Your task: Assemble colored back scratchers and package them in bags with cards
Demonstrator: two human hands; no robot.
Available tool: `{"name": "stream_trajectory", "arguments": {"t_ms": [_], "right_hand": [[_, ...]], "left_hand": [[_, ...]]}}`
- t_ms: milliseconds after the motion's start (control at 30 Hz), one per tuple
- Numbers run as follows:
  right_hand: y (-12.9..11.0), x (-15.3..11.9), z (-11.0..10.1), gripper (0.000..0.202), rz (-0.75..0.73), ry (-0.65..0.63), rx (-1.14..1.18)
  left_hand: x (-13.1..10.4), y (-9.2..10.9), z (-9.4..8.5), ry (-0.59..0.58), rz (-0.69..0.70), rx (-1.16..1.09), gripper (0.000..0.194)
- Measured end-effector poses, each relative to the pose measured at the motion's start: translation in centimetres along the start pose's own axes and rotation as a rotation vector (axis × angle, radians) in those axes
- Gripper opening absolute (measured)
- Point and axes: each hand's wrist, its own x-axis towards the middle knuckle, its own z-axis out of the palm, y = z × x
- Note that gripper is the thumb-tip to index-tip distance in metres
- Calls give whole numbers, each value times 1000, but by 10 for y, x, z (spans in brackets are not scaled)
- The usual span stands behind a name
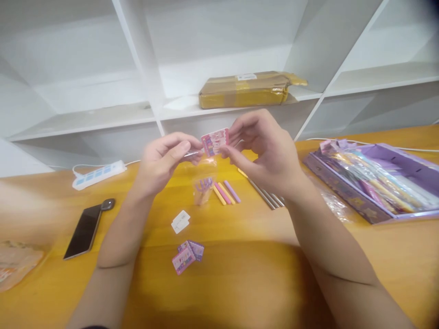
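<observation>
Between thumb and fingers of my right hand is a small pink printed card, raised above the table. My left hand pinches a clear plastic bag close to the card's left edge. Small purple pieces show through the bag's lower part; their kind is too blurred to tell. Yellow, pink and purple sticks lie just right of the bag. Below it on the table are white cards and a small pile of pink and purple printed cards.
Metal tubes lie beneath my right hand. At the right, a purple box holds several bagged items. A phone, a small black object and a power strip are at the left. A cardboard package rests on the shelf.
</observation>
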Motion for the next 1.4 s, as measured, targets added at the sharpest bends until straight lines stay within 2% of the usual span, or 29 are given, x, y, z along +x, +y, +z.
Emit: {"name": "stream_trajectory", "arguments": {"t_ms": [167,400,567,633,867,1100,1400], "right_hand": [[1,0,3,16,-28,-9,-69],[2,0,3,14,-35,-19,-153],[3,0,4,10,-71,-40,-194],[2,0,5,9,-94,-35,-207],[-2,3,3,9,-151,-85,-275],[0,5,5,14,-288,-73,-325],[4,5,5,20,-313,-77,-323]], "left_hand": [[2,1,4,-9,-8,-79,38],[4,-6,1,-34,-2,-79,46],[5,-4,-2,-151,-14,-113,25],[7,-2,-2,-181,-7,-119,23],[7,-4,-3,-152,-37,-122,28],[5,-6,-3,-148,-17,-107,31],[4,-7,-2,-136,-19,-87,31]]}}
